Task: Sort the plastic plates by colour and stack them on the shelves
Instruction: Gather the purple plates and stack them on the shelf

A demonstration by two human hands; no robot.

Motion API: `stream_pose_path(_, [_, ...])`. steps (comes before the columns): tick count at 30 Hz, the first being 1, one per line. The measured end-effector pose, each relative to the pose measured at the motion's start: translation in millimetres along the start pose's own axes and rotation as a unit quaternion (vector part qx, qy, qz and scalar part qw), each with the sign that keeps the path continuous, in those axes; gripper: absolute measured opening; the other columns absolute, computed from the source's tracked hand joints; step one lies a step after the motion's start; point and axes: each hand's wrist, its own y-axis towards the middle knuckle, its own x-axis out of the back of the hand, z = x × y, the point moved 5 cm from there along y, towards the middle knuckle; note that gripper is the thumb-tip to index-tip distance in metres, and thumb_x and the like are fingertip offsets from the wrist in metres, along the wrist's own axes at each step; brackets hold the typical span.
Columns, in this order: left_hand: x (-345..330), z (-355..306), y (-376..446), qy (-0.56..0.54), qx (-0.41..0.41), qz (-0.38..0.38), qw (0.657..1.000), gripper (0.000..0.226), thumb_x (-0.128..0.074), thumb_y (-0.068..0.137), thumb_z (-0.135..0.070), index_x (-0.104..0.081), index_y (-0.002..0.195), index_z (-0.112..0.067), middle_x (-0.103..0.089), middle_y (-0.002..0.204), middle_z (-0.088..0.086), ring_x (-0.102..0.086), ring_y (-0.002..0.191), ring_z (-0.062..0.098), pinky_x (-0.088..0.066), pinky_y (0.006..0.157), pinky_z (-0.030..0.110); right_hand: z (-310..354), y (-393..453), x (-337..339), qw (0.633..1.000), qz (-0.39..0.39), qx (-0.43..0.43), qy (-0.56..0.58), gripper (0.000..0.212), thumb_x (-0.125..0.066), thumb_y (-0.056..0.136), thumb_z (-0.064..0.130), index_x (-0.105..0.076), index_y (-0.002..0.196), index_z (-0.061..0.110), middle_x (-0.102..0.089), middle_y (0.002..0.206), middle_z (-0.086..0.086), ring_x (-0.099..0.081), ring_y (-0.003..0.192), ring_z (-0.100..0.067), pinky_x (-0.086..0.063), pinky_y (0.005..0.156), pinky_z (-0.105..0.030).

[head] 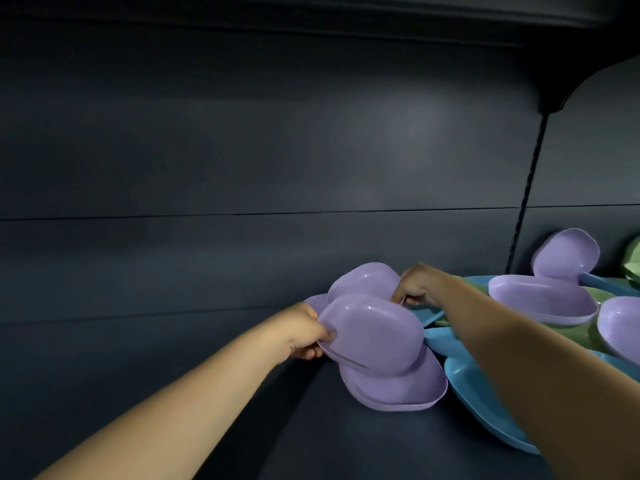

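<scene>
Dark shelf, left hand pinching tilted purple plate, underside up

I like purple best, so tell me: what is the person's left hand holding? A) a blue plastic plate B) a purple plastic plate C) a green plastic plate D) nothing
B: the left hand pinches the rim of a purple, rounded-square plastic plate, held tilted above another purple plastic plate lying on the dark shelf.
</scene>
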Motion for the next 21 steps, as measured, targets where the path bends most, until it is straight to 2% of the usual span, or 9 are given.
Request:
stream_pose_path(5, [27, 0, -4, -0.080, -0.005, -0.042, 0.996, 0.018, -0.058, 0.089, -0.005, -0.050, 0.073, -0.007, -0.050, 0.056, 0.006, -0.042, 0.041, 0.010, -0.035, 0.034, 0.015, 22, -19, 18, 0.995, -0.046, 0.031, 0.089, 0.025, -0.062, 0.074, -0.013, -0.053, 0.056, 0.002, -0.042, 0.051, -0.008, -0.034, 0.046, -0.017, -0.031, 0.047, -0.025])
stream_pose_path(8, [46, 2, -14, -0.148, -0.012, -0.051, 0.988, 0.007, -0.058, 0.091, -0.006, -0.053, 0.092, -0.002, -0.052, 0.063, 0.008, -0.043, 0.041, 0.010, -0.033, 0.033, 0.015, 37, -33, 19, 0.981, -0.060, 0.061, 0.176, 0.022, -0.058, 0.077, -0.016, -0.054, 0.062, 0.000, -0.051, 0.050, -0.009, -0.046, 0.041, -0.015, -0.038, 0.042, -0.021])
stream_pose_path(9, [53, 5, -18, -0.165, -0.014, -0.057, 0.985, 0.011, -0.058, 0.091, -0.006, -0.053, 0.100, 0.000, -0.051, 0.064, 0.008, -0.044, 0.040, 0.010, -0.033, 0.033, 0.015, 42, -37, 17, 0.972, -0.060, 0.071, 0.216, 0.017, -0.058, 0.078, -0.016, -0.056, 0.067, -0.003, -0.053, 0.051, -0.009, -0.049, 0.040, -0.014, -0.041, 0.040, -0.020])
stream_pose_path(11, [72, 14, -25, -0.199, -0.019, -0.073, 0.977, 0.019, -0.057, 0.092, -0.006, -0.053, 0.109, 0.002, -0.050, 0.067, 0.009, -0.043, 0.045, 0.011, -0.031, 0.032, 0.015, 55, -47, 11, 0.949, -0.049, 0.080, 0.301, 0.009, -0.060, 0.081, -0.015, -0.061, 0.085, -0.007, -0.058, 0.066, -0.011, -0.056, 0.052, -0.017, -0.047, 0.043, -0.020])
stream_pose_path(13, [94, 25, -37, -0.223, -0.018, -0.098, 0.970, 0.015, -0.057, 0.092, -0.007, -0.052, 0.104, 0.000, -0.049, 0.071, 0.010, -0.042, 0.050, 0.013, -0.030, 0.032, 0.014, 68, -58, 2, 0.928, -0.035, 0.082, 0.361, 0.012, -0.058, 0.085, -0.013, -0.059, 0.086, -0.001, -0.059, 0.079, -0.011, -0.056, 0.064, -0.017, -0.049, 0.043, -0.016])
stream_pose_path(15, [117, 40, -49, -0.239, -0.013, -0.122, 0.963, 0.008, -0.058, 0.092, -0.007, -0.050, 0.090, -0.004, -0.048, 0.072, 0.010, -0.042, 0.052, 0.013, -0.029, 0.031, 0.014, 84, -69, -9, 0.919, -0.025, 0.086, 0.384, 0.015, -0.057, 0.087, -0.010, -0.056, 0.081, 0.004, -0.060, 0.083, -0.009, -0.056, 0.068, -0.015, -0.050, 0.046, -0.016])
stream_pose_path(18, [153, 63, -69, -0.251, -0.013, -0.140, 0.958, 0.013, -0.057, 0.092, -0.006, -0.049, 0.082, -0.006, -0.048, 0.070, 0.009, -0.041, 0.052, 0.013, -0.030, 0.032, 0.014, 111, -88, -28, 0.921, -0.019, 0.092, 0.379, 0.013, -0.059, 0.088, -0.004, -0.056, 0.083, 0.007, -0.060, 0.085, -0.006, -0.057, 0.072, -0.014, -0.051, 0.054, -0.018])
stream_pose_path(21, [191, 83, -89, -0.253, -0.016, -0.156, 0.955, 0.014, -0.058, 0.091, -0.007, -0.050, 0.080, -0.006, -0.049, 0.070, 0.009, -0.041, 0.052, 0.013, -0.030, 0.033, 0.015, 141, -106, -48, 0.920, -0.027, 0.098, 0.379, 0.011, -0.062, 0.088, 0.000, -0.056, 0.084, 0.009, -0.059, 0.084, -0.004, -0.055, 0.070, -0.012, -0.050, 0.049, -0.016])
